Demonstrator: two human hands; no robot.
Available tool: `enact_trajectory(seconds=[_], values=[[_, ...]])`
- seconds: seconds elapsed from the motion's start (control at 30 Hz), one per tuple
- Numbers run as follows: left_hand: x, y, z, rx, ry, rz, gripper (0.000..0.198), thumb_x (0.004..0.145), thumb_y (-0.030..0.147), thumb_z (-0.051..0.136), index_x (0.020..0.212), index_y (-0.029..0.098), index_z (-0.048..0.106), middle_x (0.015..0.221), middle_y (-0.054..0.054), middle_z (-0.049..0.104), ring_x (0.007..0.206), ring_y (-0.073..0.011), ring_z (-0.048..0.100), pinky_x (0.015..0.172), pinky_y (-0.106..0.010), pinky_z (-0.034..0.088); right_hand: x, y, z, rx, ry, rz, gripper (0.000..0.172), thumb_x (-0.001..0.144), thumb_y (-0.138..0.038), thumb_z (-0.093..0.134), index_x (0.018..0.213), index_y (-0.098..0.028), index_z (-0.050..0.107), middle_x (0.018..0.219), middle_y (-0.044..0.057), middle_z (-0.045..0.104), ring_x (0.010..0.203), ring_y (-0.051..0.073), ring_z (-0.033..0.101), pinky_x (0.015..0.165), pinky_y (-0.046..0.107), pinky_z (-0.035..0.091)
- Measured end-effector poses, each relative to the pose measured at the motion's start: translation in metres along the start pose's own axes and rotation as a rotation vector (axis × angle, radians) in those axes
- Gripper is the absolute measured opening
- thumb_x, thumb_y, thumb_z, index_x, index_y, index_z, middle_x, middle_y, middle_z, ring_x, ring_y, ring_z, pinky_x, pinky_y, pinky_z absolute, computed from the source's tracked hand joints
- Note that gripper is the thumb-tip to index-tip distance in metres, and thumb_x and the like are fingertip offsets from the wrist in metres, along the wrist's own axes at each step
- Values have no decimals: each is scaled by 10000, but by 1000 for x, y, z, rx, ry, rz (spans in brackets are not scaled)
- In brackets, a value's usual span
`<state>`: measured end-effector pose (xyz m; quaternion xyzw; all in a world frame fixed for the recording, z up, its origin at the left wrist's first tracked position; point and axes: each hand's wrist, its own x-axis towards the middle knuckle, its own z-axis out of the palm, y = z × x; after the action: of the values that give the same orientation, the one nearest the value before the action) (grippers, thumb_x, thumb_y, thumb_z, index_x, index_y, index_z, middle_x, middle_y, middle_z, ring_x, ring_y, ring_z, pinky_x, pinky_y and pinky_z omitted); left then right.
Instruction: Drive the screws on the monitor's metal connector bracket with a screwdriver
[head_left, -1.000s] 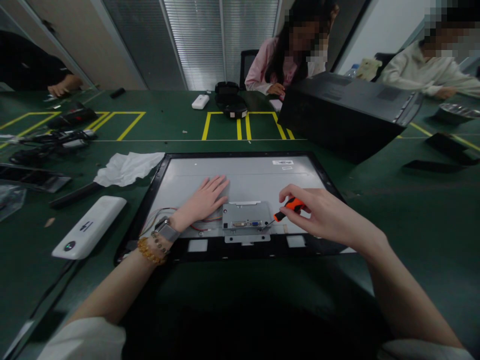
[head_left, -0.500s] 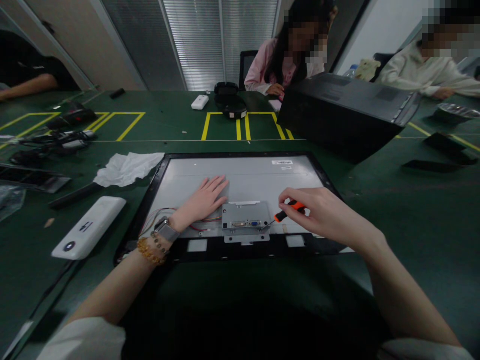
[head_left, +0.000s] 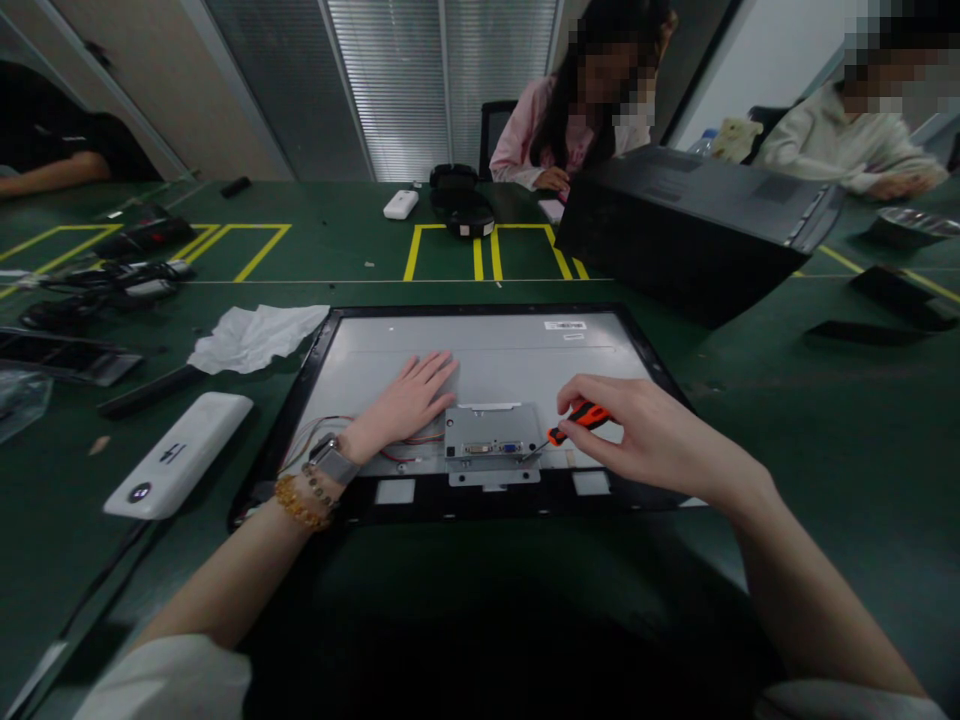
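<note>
An opened monitor (head_left: 517, 360), its grey metal back upward inside a black frame, lies flat in front of me. My left hand (head_left: 409, 400) rests on it palm down, fingers spread, beside a metal connector box (head_left: 491, 430) with a white and a blue video port. Thin wires (head_left: 322, 428) run under and beside that wrist. My right hand (head_left: 626, 425) grips an orange and black screwdriver (head_left: 589, 416) by the handle. The screwdriver slants down to the left, its tip at the lower right corner of the box; the screw itself is too small to make out.
A white power bank (head_left: 180, 455) with a cable and crumpled tissue (head_left: 255, 338) lie left of the monitor. A large black casing (head_left: 690, 230) stands tilted at the back right. Cables (head_left: 105, 290) are heaped at far left. Several people sit around the green table.
My right fingers have shifted on the screwdriver handle, showing more of it; the thumb is lower. My left hand and the monitor have stayed put.
</note>
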<state>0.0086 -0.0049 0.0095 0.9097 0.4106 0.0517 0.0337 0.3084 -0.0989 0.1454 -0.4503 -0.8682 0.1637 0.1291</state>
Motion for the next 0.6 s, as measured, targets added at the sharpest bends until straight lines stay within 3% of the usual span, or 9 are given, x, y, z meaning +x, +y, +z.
enact_trajectory(seconds=[0.2, 0.6], values=[[0, 0, -1, 1, -3, 1, 547, 1047, 453, 253, 1504, 156, 293, 1586, -117, 241, 1463, -268, 197, 1181, -475, 154, 1, 1, -1, -73, -15, 52, 228, 955, -402, 491, 921, -208, 605, 727, 33, 685, 654, 191, 642, 633, 300, 445], [0, -1, 1, -1, 0, -1, 551, 1049, 458, 243, 1508, 157, 288, 1586, -115, 241, 1464, -266, 193, 1179, -480, 158, -2, -2, -1, 84, -30, -14, 177, 862, -195, 530, 1036, -219, 511, 971, 44, 673, 849, 194, 658, 780, 334, 488]])
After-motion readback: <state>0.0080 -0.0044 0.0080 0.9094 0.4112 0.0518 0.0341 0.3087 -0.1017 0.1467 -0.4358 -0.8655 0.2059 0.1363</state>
